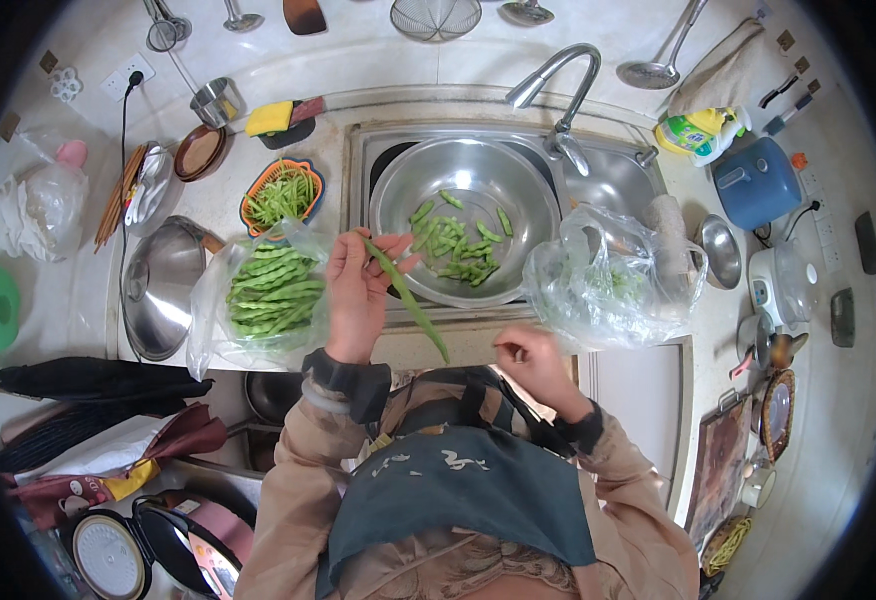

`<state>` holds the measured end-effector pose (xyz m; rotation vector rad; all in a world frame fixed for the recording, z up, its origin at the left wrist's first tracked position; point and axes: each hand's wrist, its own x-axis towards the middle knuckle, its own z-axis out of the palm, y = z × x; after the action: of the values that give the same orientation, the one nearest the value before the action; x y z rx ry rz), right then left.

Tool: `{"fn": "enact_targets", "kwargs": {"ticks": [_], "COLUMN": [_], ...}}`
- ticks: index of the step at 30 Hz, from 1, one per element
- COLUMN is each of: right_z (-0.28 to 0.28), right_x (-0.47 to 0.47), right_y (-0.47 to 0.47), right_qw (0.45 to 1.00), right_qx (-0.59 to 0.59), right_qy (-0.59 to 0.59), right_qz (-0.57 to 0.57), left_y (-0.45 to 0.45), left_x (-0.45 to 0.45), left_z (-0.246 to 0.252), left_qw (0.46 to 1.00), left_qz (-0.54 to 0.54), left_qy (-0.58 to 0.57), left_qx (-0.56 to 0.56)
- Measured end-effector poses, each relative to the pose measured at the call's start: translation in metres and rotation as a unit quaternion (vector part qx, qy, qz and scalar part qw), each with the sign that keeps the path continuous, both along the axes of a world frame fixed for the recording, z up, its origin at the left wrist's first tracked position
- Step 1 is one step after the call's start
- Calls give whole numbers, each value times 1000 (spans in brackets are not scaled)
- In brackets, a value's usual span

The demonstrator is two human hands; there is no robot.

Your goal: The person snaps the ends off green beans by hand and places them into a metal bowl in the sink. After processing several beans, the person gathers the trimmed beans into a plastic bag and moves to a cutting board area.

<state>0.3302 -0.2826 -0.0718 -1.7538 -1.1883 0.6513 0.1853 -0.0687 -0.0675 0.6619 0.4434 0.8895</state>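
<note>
My left hand [360,289] grips one long flat green bean [406,294] near its upper end, and the bean slants down to the right over the counter's front edge. My right hand [535,364] is apart from it, fingers curled in, with nothing visible in them. Behind the hands, a large stainless steel basin [396,195] rests in the sink, holding short broken bean pieces [449,240]. Left of my left hand, a clear plastic bag [209,311] lies open around a pile of whole green beans [273,292].
An orange basket [252,191] of thin green strips stands behind the bean bag. A crumpled plastic bag [588,300] lies right of the basin. The faucet [580,82] arches over the sink's back. A steel wok lid or bowl [160,292] sits at left, a blue appliance [757,184] at right.
</note>
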Motion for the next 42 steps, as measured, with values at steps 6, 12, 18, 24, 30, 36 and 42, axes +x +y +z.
{"fn": "enact_targets", "kwargs": {"ticks": [6,12,18,24,30,36,42], "right_z": [55,55,44,31,43,53,56], "right_x": [103,134,37,2,12,5,2], "right_y": [-37,-47,-17,8,20,34,37], "right_qw": [937,906,999,953,987,950,935], "right_qx": [30,12,18,-104,15,35,37], "right_qy": [-232,-343,20,282,-141,-279,-320], "right_qz": [-259,-245,-21,44,75,133,147], "left_y": [-3,-4,-11,-14,-22,-43,-51], "left_x": [3,10,17,20,14,6,2], "left_z": [-8,-6,-4,-5,3,2,4], "left_qw": [999,998,997,998,790,763,679], "left_qz": [10,1,-5,20,224,-94,13], "left_qy": [-33,-37,-61,-32,332,223,258], "left_qx": [-38,-50,-50,-52,465,599,687]}}
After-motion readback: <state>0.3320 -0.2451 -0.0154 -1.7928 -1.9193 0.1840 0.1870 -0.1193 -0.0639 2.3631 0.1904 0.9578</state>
